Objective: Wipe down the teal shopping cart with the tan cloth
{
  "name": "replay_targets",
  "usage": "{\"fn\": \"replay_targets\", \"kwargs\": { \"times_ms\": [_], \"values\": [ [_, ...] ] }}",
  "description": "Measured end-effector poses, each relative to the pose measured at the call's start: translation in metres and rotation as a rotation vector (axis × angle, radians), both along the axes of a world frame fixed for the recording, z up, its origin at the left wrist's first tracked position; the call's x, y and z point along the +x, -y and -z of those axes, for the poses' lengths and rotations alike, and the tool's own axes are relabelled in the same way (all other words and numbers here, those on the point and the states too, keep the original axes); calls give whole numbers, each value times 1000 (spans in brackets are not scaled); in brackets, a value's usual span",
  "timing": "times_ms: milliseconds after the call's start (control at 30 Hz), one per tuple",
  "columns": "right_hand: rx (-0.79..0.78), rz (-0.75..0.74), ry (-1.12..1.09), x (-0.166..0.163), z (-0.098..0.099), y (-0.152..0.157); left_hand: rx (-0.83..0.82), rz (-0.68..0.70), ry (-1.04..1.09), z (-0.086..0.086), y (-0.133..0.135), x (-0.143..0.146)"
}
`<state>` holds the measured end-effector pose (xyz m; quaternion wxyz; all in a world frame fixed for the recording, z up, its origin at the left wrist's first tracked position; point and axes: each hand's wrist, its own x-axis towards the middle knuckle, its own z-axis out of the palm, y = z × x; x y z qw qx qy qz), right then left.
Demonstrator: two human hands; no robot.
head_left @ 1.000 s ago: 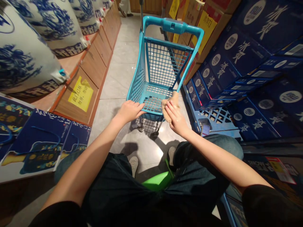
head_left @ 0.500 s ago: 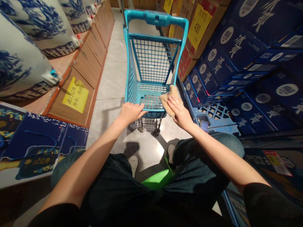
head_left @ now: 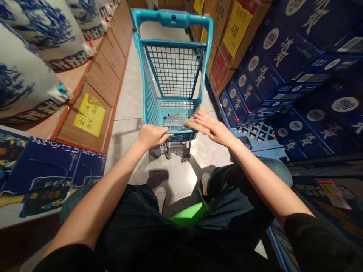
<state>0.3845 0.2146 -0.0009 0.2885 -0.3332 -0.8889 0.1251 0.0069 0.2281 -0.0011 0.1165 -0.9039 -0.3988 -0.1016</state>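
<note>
A small blue plastic shopping cart (head_left: 173, 71) stands on the tiled floor in front of me, its handle at the far end. My left hand (head_left: 150, 136) grips the cart's near front rim, fingers curled over the edge. My right hand (head_left: 216, 128) presses a tan cloth (head_left: 194, 121) flat against the near right corner of the cart's rim, fingers stretched over it. I am seated on a green stool (head_left: 189, 214), my knees on either side of it.
Large blue-and-white ceramic jars (head_left: 25, 75) line a wooden shelf with a yellow note (head_left: 89, 114) on the left. Stacked dark blue boxes (head_left: 283, 75) on a blue pallet (head_left: 256, 138) fill the right. Blue gift bags (head_left: 51, 173) lie at the near left. The aisle runs ahead.
The cart has swung to the left and straightened in the view. My right hand has flattened the cloth onto the rim's right corner. My left hand keeps its grip on the rim.
</note>
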Motion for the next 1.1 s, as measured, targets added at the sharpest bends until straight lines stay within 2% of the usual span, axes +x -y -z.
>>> {"fn": "replay_targets", "kwargs": {
  "times_ms": [67,167,333,433,533,633,733,833,933,1100],
  "values": [
    [-13,66,-39,3,-2,-8,14,10,5,1,1,-1],
    [18,105,-45,-5,6,-5,35,12,11,2,3,-2],
    [86,71,-6,-41,33,35,29,12,20,2,5,-2],
    [113,75,19,-50,38,49,16,12,24,1,5,-1],
    [119,34,49,-41,32,42,35,5,3,1,4,-1],
    [86,16,32,-23,16,23,31,12,4,1,3,-2],
    [-8,63,4,-7,1,6,-23,11,60,1,3,-2],
    [-51,141,-30,-2,-5,-4,-58,-2,94,1,5,-1],
    [-39,192,-52,-7,-3,-1,-49,-15,61,-1,7,1],
    [-34,100,14,-24,5,29,-37,-11,-6,-2,8,3]
  ]
}}
